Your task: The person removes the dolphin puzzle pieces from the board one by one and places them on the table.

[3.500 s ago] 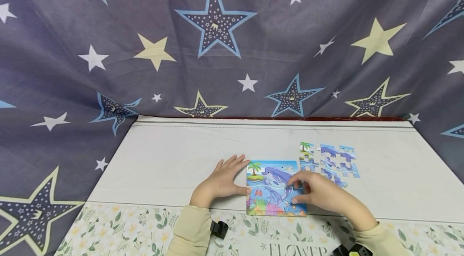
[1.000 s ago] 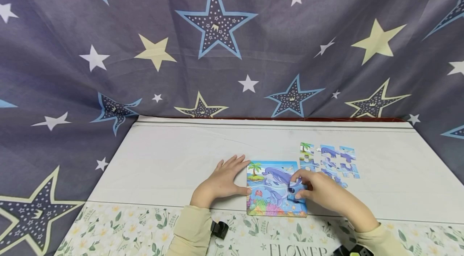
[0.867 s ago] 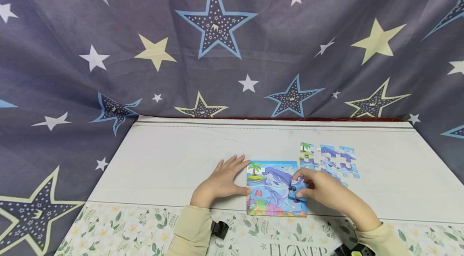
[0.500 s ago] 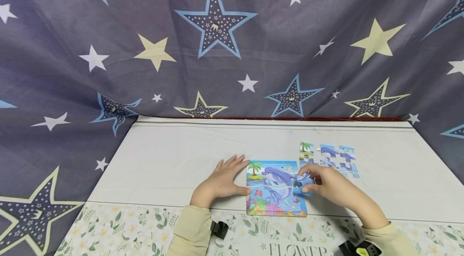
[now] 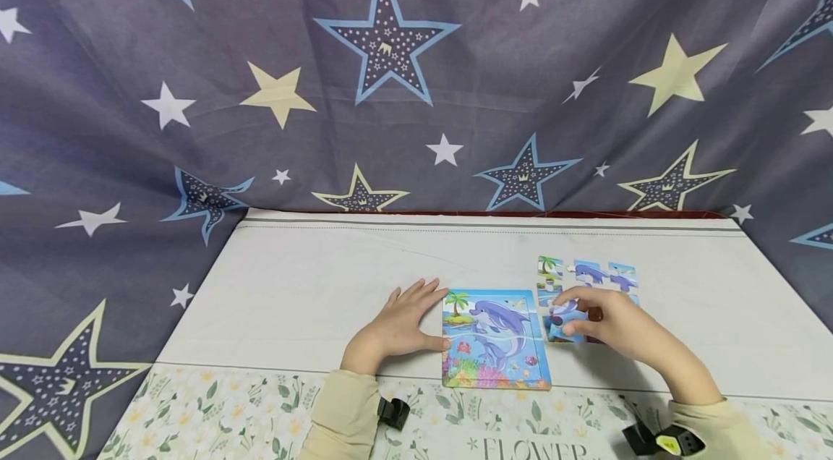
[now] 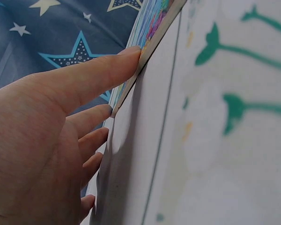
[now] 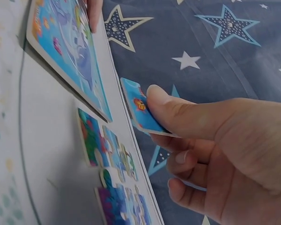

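Note:
A square jigsaw board (image 5: pixel 545 366) with a dolphin picture lies flat on the table. The left hand (image 5: pixel 400 326) lies along its left side with straight, spread fingers. In the left wrist view the left thumb (image 6: pixel 103 72) touches the board's edge. To the right of the board, the right hand (image 5: pixel 614 319) pinches a blue puzzle piece (image 7: pixel 136 101) between thumb and fingers, raised above the table. Loose puzzle pieces (image 5: pixel 588 272) lie in rows under and behind this hand, which hides some of them. A small orange picture shows on the held piece in the right wrist view.
A white tablecloth (image 5: pixel 312 279) covers the table, with a floral band (image 5: pixel 215 402) along the front. Behind it hangs a dark curtain (image 5: pixel 416 120) printed with stars. Each wrist wears a small black device, the left one (image 5: pixel 393 413) close to the board's near left corner.
The right hand has moved right with the puzzle piece, from over the board's right side to over the loose pieces. The left hand and board have stayed in place.

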A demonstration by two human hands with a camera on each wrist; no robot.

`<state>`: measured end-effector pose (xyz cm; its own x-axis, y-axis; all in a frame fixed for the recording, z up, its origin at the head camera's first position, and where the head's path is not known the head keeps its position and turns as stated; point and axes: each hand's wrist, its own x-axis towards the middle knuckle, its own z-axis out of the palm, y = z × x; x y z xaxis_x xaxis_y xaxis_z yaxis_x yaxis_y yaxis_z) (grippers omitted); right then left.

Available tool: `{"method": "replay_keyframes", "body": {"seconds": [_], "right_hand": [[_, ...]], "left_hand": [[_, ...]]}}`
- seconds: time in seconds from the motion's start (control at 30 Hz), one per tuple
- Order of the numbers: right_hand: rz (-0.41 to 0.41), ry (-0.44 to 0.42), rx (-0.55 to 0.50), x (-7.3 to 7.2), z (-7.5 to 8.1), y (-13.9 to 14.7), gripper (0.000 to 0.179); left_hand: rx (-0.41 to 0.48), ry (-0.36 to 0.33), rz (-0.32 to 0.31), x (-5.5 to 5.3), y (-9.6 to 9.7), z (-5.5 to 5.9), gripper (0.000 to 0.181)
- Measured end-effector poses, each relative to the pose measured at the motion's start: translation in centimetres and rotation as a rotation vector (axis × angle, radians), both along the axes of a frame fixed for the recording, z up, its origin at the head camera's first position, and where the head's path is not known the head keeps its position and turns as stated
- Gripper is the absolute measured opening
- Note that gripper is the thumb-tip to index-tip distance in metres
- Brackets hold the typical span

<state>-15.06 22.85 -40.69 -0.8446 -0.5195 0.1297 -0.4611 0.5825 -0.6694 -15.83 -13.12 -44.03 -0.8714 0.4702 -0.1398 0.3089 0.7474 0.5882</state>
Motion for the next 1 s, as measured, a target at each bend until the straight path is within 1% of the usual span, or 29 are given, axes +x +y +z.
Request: {"method": "replay_keyframes", "body": {"seconds": [0.17,0.27,0.43,0.67,1.0], "right_hand": [[-0.007,0.051,0.000,-0.1,0.0,0.8,0.030],[-0.002,0.066,-0.007,-0.1,0.1,1.2,0.029],[-0.014,0.065,-0.004,-0.2,0.2,1.9,0.029],[-0.064,0.061,0.028,-0.3,0.3,2.8,0.027],[-0.118,0.034,0.038,-0.3,0.6,4.3,0.030]], "left_hand": [[-0.001,0.001,-0.001,0.0,0.0,0.0,0.088],[-0.003,0.001,0.001,0.0,0.0,0.0,0.088],[-0.005,0.002,0.003,-0.1,0.0,-0.1,0.089],[-0.013,0.006,-0.003,-0.1,0.1,-0.1,0.089],[-0.004,0.003,-0.008,0.0,0.1,0.2,0.089]]}}
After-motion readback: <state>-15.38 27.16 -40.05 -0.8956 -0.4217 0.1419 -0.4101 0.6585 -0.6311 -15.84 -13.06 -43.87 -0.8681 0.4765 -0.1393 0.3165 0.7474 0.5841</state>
